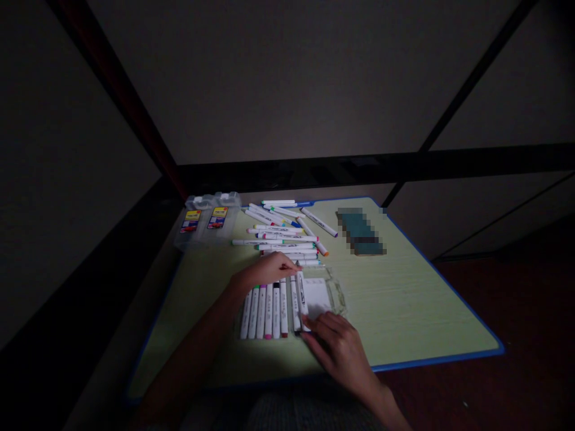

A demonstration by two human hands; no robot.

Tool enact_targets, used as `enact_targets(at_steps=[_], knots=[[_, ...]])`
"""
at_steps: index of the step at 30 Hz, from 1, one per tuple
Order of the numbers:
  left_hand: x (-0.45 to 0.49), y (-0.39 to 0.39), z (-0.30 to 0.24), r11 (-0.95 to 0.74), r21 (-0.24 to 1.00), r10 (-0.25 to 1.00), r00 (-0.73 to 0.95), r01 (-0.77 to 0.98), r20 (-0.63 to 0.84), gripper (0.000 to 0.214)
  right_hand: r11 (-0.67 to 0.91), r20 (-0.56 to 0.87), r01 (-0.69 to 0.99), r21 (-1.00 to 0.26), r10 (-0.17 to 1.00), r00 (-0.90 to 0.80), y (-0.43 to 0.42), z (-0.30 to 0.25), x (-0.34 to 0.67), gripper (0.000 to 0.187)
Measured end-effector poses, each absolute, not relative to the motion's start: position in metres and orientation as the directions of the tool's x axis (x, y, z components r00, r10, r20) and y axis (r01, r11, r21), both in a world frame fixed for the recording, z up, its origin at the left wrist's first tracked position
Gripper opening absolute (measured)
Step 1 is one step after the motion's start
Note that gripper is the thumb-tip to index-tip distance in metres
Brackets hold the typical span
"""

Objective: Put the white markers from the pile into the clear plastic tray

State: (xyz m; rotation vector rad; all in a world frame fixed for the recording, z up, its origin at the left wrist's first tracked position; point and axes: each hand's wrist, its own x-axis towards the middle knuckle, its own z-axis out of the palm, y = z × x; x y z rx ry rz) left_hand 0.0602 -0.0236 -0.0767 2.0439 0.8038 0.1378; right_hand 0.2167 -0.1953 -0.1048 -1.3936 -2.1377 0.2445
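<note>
A white marker (302, 294) stretches between my two hands, lengthwise toward me. At its far end, my left hand (272, 267) pinches with thumb and fingers closed. My right hand (339, 344) grips the near end, its fingertips around the dark tip. Just left of it lies another white marker (294, 302), close alongside. Several more white markers (268, 311) are lined up side by side further left, below my left wrist. Right of the held marker, a clear plastic case (336, 290) shows a white paper label (317, 296).
Beyond my hands several loose markers (287, 237) lie in a heap with coloured ends. Two clear plastic cases (204, 230) with yellow and blue labels stand at the back left. A blurred teal object (360, 230) rests at the back right of the blue-edged table (404, 311).
</note>
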Motion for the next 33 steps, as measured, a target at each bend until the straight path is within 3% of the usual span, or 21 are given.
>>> enact_targets(at_steps=[6, 11, 27, 33], knots=[[0.057, -0.037, -0.077, -0.611, 0.61, 0.626, 0.78, 0.504, -0.018, 0.032, 0.432, 0.348, 0.771, -0.468, 0.892, -0.289, -0.195, -0.103, 0.217, 0.023], [0.055, -0.045, -0.083, -0.662, 0.518, 0.664, 0.745, 0.542, 0.07, 0.032, 0.407, 0.285, 0.742, -0.533, 0.912, -0.296, -0.195, -0.098, 0.219, 0.024], [0.059, -0.05, -0.091, -0.624, 0.561, 0.706, 0.7, 0.544, 0.107, 0.026, 0.419, 0.239, 0.706, -0.571, 0.908, -0.345, -0.195, -0.092, 0.229, 0.024], [0.058, -0.049, -0.091, -0.648, 0.56, 0.684, 0.718, 0.517, 0.129, 0.026, 0.31, 0.204, 0.755, -0.578, 0.95, -0.235, -0.199, -0.093, 0.225, 0.027]])
